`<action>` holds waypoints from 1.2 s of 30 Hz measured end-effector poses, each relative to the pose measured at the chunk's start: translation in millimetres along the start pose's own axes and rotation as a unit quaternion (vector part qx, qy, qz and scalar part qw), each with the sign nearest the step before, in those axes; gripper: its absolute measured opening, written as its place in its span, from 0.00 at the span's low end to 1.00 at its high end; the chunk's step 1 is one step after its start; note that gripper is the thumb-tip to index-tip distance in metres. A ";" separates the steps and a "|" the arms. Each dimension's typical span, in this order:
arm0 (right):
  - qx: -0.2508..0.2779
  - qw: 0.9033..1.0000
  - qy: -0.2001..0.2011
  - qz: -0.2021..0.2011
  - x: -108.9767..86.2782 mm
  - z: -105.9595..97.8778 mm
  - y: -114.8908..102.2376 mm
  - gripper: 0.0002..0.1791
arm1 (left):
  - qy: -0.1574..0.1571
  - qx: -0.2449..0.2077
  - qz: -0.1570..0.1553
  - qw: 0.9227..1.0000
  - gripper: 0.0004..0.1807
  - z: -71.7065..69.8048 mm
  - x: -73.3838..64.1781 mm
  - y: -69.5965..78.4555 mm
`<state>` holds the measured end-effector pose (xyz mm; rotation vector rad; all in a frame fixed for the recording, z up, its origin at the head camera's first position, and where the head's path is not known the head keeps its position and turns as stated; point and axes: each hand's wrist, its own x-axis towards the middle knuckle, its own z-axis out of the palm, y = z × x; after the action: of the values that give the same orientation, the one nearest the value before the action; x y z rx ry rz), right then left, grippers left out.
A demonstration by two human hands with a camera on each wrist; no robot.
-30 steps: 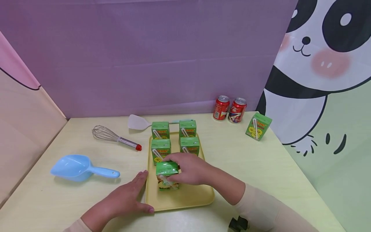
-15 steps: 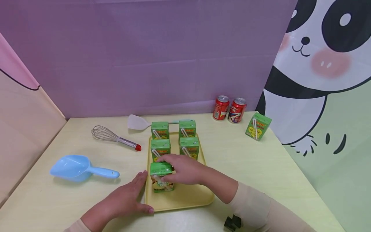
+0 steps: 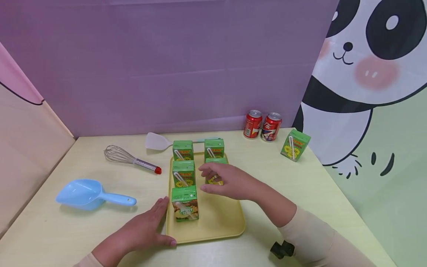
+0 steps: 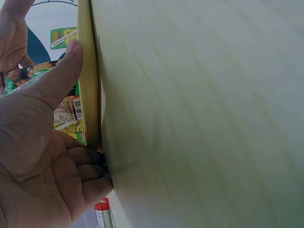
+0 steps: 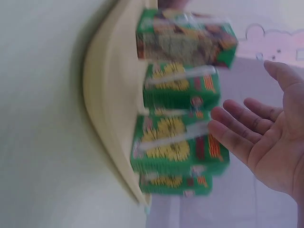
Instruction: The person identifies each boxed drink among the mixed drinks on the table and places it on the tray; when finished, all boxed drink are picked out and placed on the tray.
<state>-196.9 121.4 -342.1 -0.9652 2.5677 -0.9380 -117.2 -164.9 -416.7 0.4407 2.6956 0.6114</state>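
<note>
Several green drink cartons with straws stand upright in two columns on a yellow tray (image 3: 221,220). The front-left drink carton (image 3: 185,207) shows a brown picture; those behind it, such as the middle-left carton (image 3: 183,176), show yellow flowers. My right hand (image 3: 230,181) hovers over the tray with fingers spread and nothing held, partly hiding the nearer right-column carton (image 3: 216,161). In the right wrist view, this right hand (image 5: 270,133) has loosely extended fingers. My left hand (image 3: 143,228) lies against the tray's left edge, its thumb by the front corner; the left wrist view shows the thumb (image 4: 64,76) along the rim.
A blue scoop (image 3: 88,196), a whisk (image 3: 131,158) and a spatula (image 3: 158,141) lie left of and behind the tray. At the back right are two red cans (image 3: 252,125), and another green carton (image 3: 295,145) stands near the table's right edge.
My right hand slid the front carton left into line with the left column, then let go and moved up and right. My left hand stays at the tray.
</note>
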 end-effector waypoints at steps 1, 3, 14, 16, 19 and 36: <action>0.009 1.000 0.008 0.003 -2.1 -4.7 2.7 0.32 | 0.000 0.000 0.000 1.000 0.70 -0.3 -0.3 0.0; 0.020 0.999 0.027 0.008 -6.2 -14.1 8.5 0.30 | -0.001 0.001 0.000 1.000 0.70 -0.7 -0.3 -0.3; -0.008 0.987 0.145 0.070 -36.4 -69.2 52.3 0.22 | -0.009 0.005 -0.001 1.000 0.70 -2.1 -0.5 0.4; -0.019 0.984 0.157 0.085 -41.2 -80.2 62.6 0.24 | -0.009 0.006 -0.001 1.000 0.70 -2.3 -0.7 0.3; -0.031 0.978 0.170 0.118 -48.2 -96.0 77.9 0.26 | -0.005 0.006 0.003 1.000 0.70 -2.0 -1.0 -0.2; -0.075 0.919 0.306 0.236 -81.0 -150.5 168.8 0.43 | -0.003 0.005 0.007 1.000 0.71 0.6 -0.1 -1.6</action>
<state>-284.9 344.9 -335.8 -0.0240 3.1977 -1.0192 -117.2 -166.1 -417.9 0.4635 2.6935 0.6001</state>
